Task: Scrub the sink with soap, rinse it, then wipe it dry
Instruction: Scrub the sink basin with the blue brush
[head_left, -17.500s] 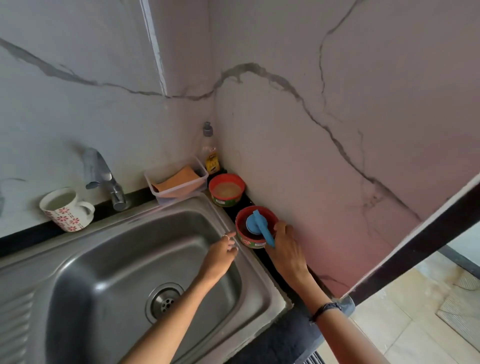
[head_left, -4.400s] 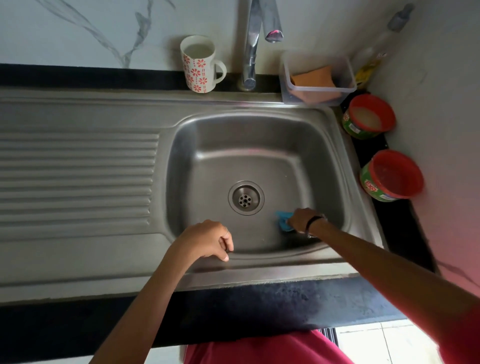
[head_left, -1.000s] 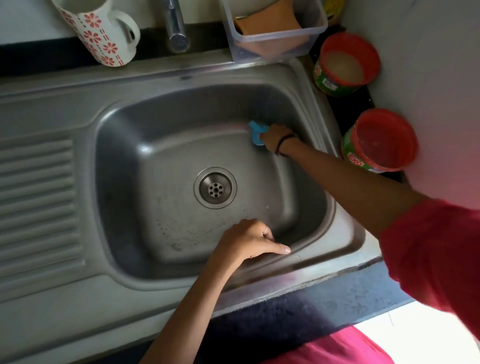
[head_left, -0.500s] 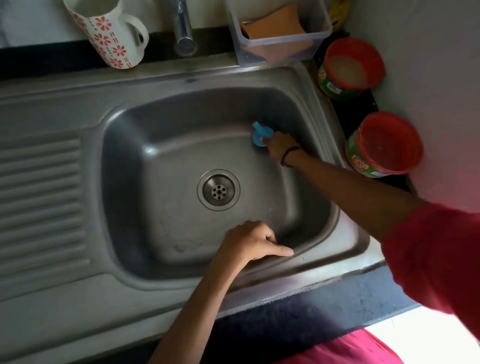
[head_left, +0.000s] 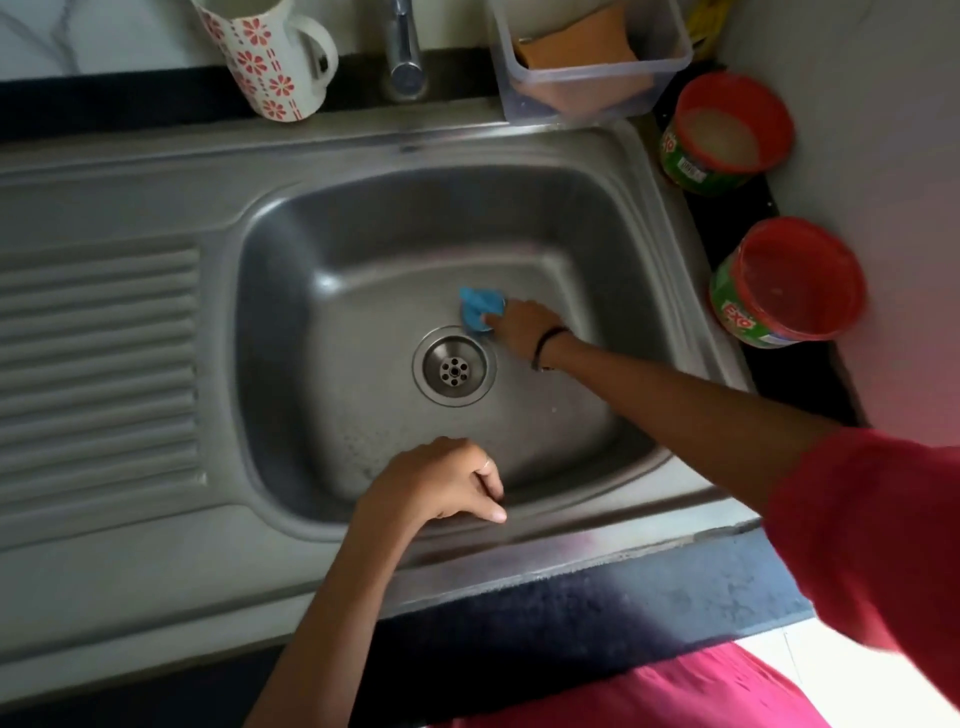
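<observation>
While the stainless-steel sink basin (head_left: 291, 332) is viewed from above, the right hand (head_left: 519, 326) is seen on the basin floor, just beyond and to the right of the round perforated metal drain (head_left: 454, 366). A small blue scrubber (head_left: 479, 307) is pinched under the curled fingers of that hand and pressed against the steel; its exposed part points toward the rear-left corner of the basin, but its long axis cannot be determined because the hand covers much of it. The left hand (head_left: 435, 482) is rested on the front rim of the basin, fingers loosely curled, nothing held, thumb extended along the rim. Along the rear edge of the counter are a white mug with red flowers (head_left: 265, 57), a chrome tap (head_left: 406, 52) and a clear plastic tub holding an orange sponge (head_left: 582, 49). Along the right edge, two red-rimmed green tubs (head_left: 724, 137) (head_left: 784, 283) are placed.
</observation>
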